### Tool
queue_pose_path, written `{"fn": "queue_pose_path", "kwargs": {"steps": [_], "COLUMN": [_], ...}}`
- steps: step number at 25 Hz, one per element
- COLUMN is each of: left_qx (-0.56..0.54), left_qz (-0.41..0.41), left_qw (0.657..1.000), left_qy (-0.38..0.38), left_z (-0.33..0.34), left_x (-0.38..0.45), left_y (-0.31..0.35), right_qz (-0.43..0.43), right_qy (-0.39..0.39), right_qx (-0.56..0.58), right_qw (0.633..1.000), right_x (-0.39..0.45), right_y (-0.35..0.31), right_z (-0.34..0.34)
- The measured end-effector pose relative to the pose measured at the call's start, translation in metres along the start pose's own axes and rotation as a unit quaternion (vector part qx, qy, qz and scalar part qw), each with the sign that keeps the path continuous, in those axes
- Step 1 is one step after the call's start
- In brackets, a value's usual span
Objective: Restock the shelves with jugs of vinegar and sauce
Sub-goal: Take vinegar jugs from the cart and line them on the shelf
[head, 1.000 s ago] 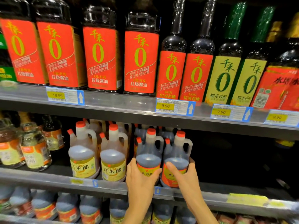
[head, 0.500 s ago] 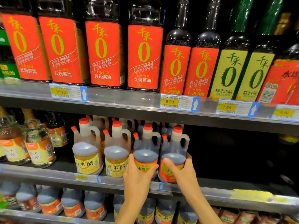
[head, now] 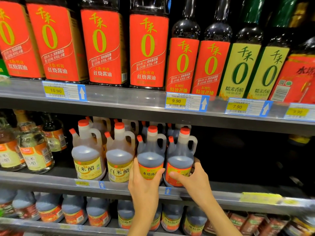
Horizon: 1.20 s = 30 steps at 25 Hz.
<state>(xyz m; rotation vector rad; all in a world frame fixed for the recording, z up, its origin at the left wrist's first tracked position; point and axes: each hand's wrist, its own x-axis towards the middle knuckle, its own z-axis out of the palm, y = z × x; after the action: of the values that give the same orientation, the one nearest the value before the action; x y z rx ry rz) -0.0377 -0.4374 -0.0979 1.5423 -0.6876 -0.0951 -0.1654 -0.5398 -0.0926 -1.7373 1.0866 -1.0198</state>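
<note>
Head view: a shop shelf seen from the front, three tiers showing.
Left hand (head: 144, 184): wrapped round the lower part of the left dark jug (head: 150, 155), thumb across its label, fingers hidden behind; a firm hold.
Right hand (head: 192, 178): curled round the right dark jug (head: 180, 159), thumb lying on the label front, fingers reaching round its right side.
Dark jugs: both upright at the front edge of the middle shelf (head: 221, 189), side by side and just touching, red caps up, handles to the right.
White vinegar jugs (head: 104, 159): two with yellow labels, just left of the dark pair; more jugs stand behind, though that row is dim and hard to count.
Right of the jugs: a dark gap on the middle shelf.
Glass bottles (head: 34, 150): far left of the same shelf.
Top shelf: red-label sauce bottles (head: 102, 46), then green-label bottles (head: 242, 72), with price tags (head: 185, 101) below.
Bottom shelf: a row of dark jugs (head: 98, 212), partly cut off.
</note>
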Motion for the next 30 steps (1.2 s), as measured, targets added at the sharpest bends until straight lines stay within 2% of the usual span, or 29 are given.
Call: {"fn": "queue_pose_path", "kwargs": {"steps": [10, 30], "left_qx": [0.034, 0.055], "left_qz": [0.006, -0.013], "left_qw": [0.998, 0.994], "left_qy": [-0.059, -0.092], "left_z": [-0.012, -0.014], "left_x": [0.013, 0.017], "left_y": [-0.007, -0.012], "right_qz": [-0.001, -0.012], "right_qy": [-0.012, -0.011], "right_qx": [-0.015, -0.029], "right_qw": [1.0, 0.999], "right_x": [-0.002, 0.003], "right_y": [0.0, 0.005], "right_z": [-0.005, -0.003]}}
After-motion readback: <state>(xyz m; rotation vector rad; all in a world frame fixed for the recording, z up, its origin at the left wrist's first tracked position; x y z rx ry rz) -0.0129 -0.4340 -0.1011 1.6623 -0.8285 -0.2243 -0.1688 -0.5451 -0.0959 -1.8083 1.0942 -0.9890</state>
